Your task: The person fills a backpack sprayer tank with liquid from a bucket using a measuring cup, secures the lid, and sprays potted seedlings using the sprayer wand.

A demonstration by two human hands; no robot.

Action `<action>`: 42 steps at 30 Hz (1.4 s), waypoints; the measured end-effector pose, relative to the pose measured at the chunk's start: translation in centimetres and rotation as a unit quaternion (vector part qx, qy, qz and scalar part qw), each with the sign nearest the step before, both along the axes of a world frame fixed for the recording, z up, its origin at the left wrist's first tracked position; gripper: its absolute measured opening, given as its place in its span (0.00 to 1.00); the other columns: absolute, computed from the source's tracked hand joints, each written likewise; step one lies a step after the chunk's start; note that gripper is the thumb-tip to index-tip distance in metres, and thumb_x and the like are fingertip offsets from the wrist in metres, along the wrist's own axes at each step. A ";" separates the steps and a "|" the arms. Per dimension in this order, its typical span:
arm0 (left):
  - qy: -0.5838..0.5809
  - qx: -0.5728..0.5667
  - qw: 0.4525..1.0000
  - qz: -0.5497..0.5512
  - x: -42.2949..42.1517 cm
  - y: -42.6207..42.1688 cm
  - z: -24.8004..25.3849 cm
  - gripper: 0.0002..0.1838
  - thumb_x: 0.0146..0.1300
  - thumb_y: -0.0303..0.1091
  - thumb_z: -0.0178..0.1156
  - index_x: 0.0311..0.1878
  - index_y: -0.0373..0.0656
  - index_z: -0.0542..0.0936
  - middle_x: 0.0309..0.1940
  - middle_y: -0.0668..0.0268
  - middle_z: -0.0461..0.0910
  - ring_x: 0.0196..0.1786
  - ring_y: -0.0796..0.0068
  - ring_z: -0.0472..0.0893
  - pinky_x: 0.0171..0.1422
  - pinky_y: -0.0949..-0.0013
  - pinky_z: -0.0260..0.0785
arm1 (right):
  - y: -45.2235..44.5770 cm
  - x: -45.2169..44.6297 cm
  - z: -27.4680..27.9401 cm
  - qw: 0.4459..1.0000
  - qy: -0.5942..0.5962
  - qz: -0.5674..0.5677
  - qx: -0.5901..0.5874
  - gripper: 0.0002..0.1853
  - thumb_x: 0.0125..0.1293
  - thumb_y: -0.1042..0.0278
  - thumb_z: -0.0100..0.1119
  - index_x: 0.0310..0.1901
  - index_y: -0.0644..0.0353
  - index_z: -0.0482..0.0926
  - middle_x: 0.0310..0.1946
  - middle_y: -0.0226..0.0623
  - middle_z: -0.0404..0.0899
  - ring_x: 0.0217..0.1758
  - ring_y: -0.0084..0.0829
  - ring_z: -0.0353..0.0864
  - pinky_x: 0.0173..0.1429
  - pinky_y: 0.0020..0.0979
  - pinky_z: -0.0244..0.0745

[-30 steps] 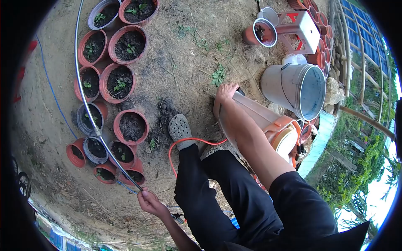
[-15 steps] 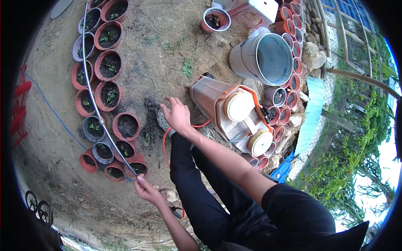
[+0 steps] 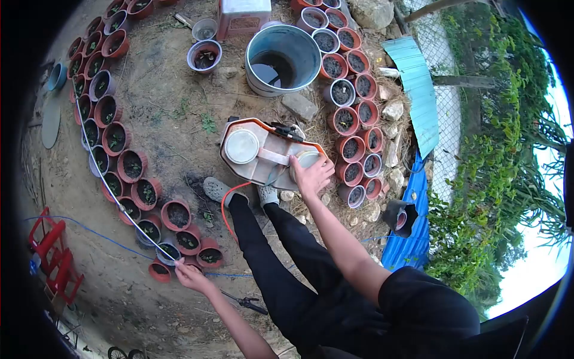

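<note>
My left hand [image 3: 191, 276] pinches the near end of a long thin metal rod [image 3: 139, 226], which stretches up and left over the rows of pots. Fingers and thumb of my right hand [image 3: 312, 176] are closed round the right-hand lid [image 3: 307, 160] of an orange-brown tank [image 3: 272, 146]. The tank stands upright in front of my feet. Its other round lid [image 3: 241, 146] sits at the left, with a pale handle between the two. A red hose [image 3: 226, 210] runs from the tank toward my legs.
A large bucket [image 3: 283, 60] with dark liquid stands beyond the tank, beside a stool [image 3: 244, 18]. Potted seedlings [image 3: 115, 137] line the left; soil-filled pots [image 3: 344, 119] and stones line the right. A black-handled tool [image 3: 251, 304] lies near my left forearm.
My right hand has gone from the tank's far end, through the air with fingers spread, to its right lid. The tank has gone from tilted to upright. My left hand still holds the rod.
</note>
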State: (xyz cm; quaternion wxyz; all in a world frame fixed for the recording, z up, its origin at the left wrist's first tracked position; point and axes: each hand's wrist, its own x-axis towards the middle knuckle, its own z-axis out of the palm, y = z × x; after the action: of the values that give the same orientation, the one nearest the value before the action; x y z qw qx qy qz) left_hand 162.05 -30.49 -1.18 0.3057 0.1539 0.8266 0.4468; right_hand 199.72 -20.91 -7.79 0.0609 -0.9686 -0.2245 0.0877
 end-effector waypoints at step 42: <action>-0.037 0.002 0.996 -0.080 1.0 3.0 2.9 0.19 0.77 0.43 0.50 0.42 0.36 0.79 0.17 0.82 0.53 0.19 0.92 0.51 0.21 0.78 0.40 | 6.0 6.2 7.7 0.754 0.197 0.623 0.067 0.61 0.40 0.39 0.73 0.74 0.57 0.52 0.67 0.55 0.55 0.72 0.59 0.54 0.74 0.55 0.52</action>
State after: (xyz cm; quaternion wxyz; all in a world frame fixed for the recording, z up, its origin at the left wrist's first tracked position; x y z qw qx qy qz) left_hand 163.05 -27.52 1.73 0.3704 0.2034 0.7988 0.4282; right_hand 205.93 -14.91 -0.11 0.1008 -0.5693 -0.7667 0.2793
